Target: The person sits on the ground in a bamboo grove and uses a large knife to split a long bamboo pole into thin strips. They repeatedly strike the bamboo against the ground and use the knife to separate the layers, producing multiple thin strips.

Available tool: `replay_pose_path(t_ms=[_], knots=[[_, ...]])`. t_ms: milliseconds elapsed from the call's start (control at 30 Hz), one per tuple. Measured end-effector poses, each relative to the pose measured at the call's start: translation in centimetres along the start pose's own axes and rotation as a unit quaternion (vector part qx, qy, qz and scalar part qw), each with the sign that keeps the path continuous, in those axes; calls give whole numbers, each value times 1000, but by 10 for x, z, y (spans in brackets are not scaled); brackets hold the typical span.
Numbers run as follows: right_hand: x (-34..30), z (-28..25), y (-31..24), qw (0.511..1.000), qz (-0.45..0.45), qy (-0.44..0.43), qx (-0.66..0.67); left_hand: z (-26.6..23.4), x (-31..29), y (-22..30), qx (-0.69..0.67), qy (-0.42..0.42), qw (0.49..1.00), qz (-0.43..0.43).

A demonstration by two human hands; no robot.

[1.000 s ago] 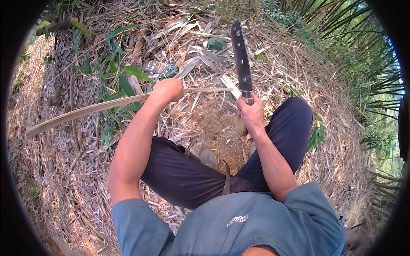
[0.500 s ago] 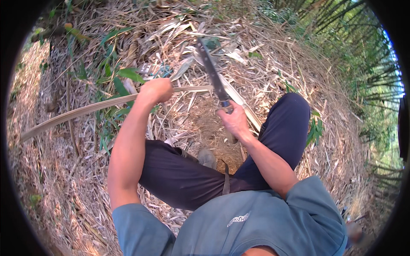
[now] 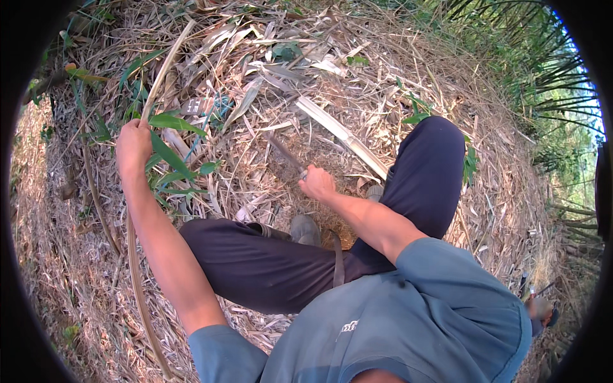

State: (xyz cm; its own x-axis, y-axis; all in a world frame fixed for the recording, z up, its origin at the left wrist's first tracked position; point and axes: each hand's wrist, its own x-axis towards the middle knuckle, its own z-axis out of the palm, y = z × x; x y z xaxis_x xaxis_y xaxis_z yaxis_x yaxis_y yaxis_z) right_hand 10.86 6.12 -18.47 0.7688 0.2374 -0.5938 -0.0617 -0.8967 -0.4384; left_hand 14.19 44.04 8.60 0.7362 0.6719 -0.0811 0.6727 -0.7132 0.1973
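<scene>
My left hand (image 3: 134, 148) is closed round a long, pale bamboo strip (image 3: 167, 67). One end of the strip points up and away over the leaf litter; the rest passes by my forearm and bends down toward the lower left. In front of my knees my right hand (image 3: 317, 184) grips a long knife (image 3: 285, 153), its dark blade slanting up to the left, somewhat blurred. Its handle is mostly covered by my fingers. Beyond the right hand, a split bamboo piece (image 3: 338, 133) lies slanted on the ground, its near end by my right knee.
Green leaves (image 3: 172, 153) grow beside my left hand. A dark flat object (image 3: 195, 106) with pale marks lies next to some teal material (image 3: 222, 107). My shoe (image 3: 305, 230) rests on dry litter. Bamboo stems (image 3: 562, 83) stand far right.
My left hand has moved left with the strip, which swung from crosswise to pointing away. The knife has dropped lower and left, its blade now tilted more to the left.
</scene>
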Motion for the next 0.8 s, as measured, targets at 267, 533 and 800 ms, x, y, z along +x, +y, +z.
replay_pose_path(t_ms=[267,533,800], knots=[[58,3,70,968,14,166,-185,-2,-16,2,-28,-20,998,53],[91,-46,123,969,82,170,-159,-14,-39,-14,-6,-28,999,32],[101,-39,140,951,-3,204,-232,-9,-33,-2,-41,-23,997,57]])
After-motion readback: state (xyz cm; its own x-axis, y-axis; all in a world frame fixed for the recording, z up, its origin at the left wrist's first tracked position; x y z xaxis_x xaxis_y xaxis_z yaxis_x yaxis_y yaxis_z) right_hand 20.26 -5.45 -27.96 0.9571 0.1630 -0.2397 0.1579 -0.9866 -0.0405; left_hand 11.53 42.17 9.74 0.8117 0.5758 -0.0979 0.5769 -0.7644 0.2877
